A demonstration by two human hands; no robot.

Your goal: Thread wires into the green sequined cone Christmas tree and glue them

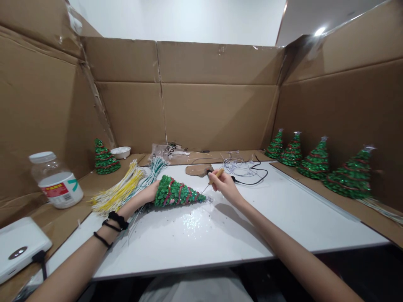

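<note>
A small green glittery Christmas tree (179,193) with red garlands is held on its side just above the white board, its tip pointing right. My left hand (153,193) grips it at the base; the fingers are mostly hidden behind and under the tree. Between the fingers of my right hand (223,184) is a thin awl-like tool (219,173) with a light wooden handle. Its slim metal point reaches down-left to near the tree's tip, where a pale star (208,199) sits. Whether the point touches the tree I cannot tell.
Yellow and white wires (121,191) and green ones (155,167) lie left. Several finished trees (348,178) stand along the right; one tree (105,159) stands left near a white bowl (121,152) and plastic jar (56,184). Tangled clear wire (236,163) lies behind. Cardboard walls (217,105) surround the board.
</note>
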